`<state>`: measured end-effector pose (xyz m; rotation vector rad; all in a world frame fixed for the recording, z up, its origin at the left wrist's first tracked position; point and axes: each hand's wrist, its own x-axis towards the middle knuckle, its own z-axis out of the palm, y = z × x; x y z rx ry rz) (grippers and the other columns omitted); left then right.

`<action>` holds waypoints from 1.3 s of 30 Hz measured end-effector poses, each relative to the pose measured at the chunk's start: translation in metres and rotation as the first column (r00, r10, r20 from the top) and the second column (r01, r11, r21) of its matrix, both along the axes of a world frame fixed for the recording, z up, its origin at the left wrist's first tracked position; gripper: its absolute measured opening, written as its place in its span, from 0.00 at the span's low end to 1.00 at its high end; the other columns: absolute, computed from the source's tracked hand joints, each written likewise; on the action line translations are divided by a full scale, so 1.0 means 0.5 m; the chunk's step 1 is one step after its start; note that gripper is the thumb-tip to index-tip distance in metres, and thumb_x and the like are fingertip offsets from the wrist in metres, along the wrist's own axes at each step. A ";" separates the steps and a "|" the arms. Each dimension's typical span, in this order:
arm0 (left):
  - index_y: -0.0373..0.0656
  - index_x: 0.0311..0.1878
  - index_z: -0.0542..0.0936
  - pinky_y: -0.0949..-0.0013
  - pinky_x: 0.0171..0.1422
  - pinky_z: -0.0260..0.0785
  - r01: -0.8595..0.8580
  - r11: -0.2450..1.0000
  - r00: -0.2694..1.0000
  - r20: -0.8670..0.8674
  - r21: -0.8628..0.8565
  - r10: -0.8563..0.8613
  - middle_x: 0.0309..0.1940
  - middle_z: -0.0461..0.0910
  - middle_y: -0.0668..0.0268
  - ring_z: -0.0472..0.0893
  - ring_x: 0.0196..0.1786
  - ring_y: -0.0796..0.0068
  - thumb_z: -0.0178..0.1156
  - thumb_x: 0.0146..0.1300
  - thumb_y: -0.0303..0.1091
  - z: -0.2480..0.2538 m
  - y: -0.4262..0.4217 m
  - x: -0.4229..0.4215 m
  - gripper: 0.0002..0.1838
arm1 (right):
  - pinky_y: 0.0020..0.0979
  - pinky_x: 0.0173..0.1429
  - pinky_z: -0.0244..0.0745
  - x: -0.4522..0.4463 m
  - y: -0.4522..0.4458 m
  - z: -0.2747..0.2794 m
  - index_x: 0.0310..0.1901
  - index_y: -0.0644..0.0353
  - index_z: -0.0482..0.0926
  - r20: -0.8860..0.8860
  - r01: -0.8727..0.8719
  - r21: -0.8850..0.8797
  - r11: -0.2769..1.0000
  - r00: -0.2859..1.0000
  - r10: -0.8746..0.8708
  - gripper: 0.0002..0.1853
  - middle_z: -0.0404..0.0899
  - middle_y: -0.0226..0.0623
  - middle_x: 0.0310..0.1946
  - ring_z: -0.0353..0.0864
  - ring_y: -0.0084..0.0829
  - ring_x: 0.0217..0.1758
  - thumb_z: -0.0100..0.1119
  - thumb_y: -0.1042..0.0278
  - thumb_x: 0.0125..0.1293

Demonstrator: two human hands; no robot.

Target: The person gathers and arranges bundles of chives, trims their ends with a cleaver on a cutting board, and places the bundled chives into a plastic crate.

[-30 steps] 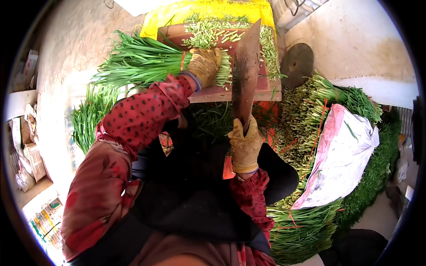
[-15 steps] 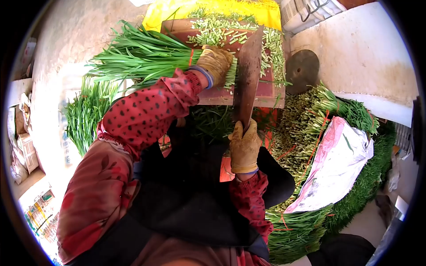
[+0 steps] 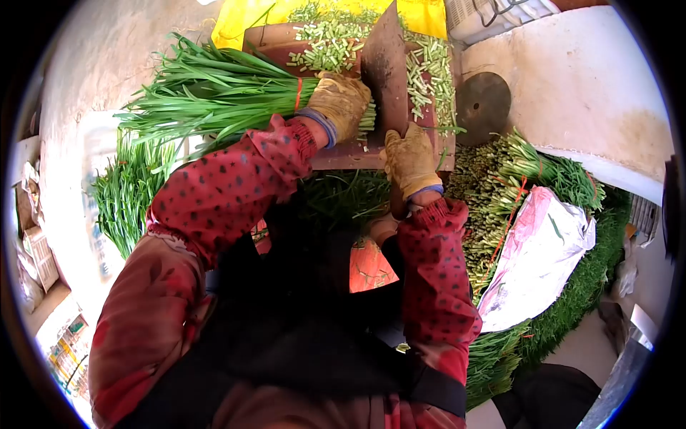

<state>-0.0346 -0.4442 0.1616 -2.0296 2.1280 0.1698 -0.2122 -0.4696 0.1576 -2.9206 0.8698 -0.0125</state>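
My left hand (image 3: 340, 104), in a stained yellow glove, is wrapped round the stem end of a bundle of long green stalks (image 3: 214, 93) tied with an orange band. The bundle lies on a reddish board (image 3: 343, 156). My right hand (image 3: 411, 161), gloved too, grips the handle of a large broad blade (image 3: 386, 68). The blade stands on edge over the board, just right of the stem ends. Short cut stem pieces (image 3: 431, 75) lie on the board behind and to the right of the blade.
Stacked tied bundles (image 3: 493, 186) rise at the right, partly under a white and pink sack (image 3: 539, 257). A dark round disc (image 3: 483, 106) leans by the pale wall. More green stalks (image 3: 132, 189) stand at the left. Yellow cloth (image 3: 232, 21) lies behind the board.
My right hand has moved forward and right with the blade, which now stands closer over the board by the stem ends. My left hand still holds the bundle, with little shift.
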 end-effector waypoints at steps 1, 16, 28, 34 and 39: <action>0.33 0.54 0.76 0.47 0.51 0.72 0.001 1.000 1.000 0.001 -0.009 -0.001 0.47 0.82 0.50 0.83 0.50 0.54 0.67 0.51 0.43 0.004 0.005 0.000 0.30 | 0.43 0.41 0.77 0.012 0.000 0.042 0.38 0.63 0.74 0.006 0.389 0.503 0.772 0.891 -0.453 0.13 0.74 0.50 0.32 0.79 0.48 0.40 0.64 0.64 0.59; 0.44 0.78 0.46 0.54 0.68 0.61 0.017 0.997 0.957 -0.289 0.081 0.007 0.65 0.68 0.47 0.73 0.63 0.49 0.80 0.33 0.44 0.096 0.093 0.130 0.70 | 0.47 0.48 0.78 0.006 -0.027 0.032 0.43 0.63 0.75 0.141 0.521 0.182 0.834 0.825 -0.547 0.14 0.83 0.54 0.34 0.84 0.51 0.39 0.58 0.59 0.66; 0.47 0.70 0.65 0.55 0.56 0.73 -0.146 0.956 0.852 -0.523 -0.255 -0.009 0.48 0.81 0.49 0.82 0.49 0.47 0.74 0.35 0.48 0.132 0.126 0.150 0.53 | 0.39 0.69 0.64 -0.075 -0.116 -0.104 0.71 0.67 0.61 0.165 0.334 0.315 0.888 0.902 -0.398 0.34 0.67 0.51 0.68 0.69 0.49 0.68 0.56 0.61 0.68; 0.44 0.71 0.63 0.61 0.60 0.73 -0.418 0.858 0.220 -0.950 -0.298 -0.222 0.53 0.81 0.52 0.81 0.56 0.57 0.76 0.39 0.38 0.391 0.170 0.086 0.52 | 0.43 0.72 0.60 -0.077 -0.016 0.202 0.75 0.66 0.51 0.695 -0.108 0.543 0.833 0.615 -0.373 0.43 0.57 0.52 0.73 0.64 0.40 0.72 0.45 0.38 0.73; 0.44 0.73 0.61 0.64 0.64 0.70 -0.411 0.863 -0.568 -0.658 -0.294 -0.495 0.58 0.79 0.61 0.77 0.60 0.67 0.72 0.47 0.26 0.407 0.238 0.019 0.48 | 0.40 0.69 0.61 -0.097 0.060 0.237 0.74 0.64 0.53 0.690 -0.347 0.645 0.681 0.647 -0.324 0.48 0.63 0.46 0.67 0.66 0.38 0.67 0.50 0.30 0.67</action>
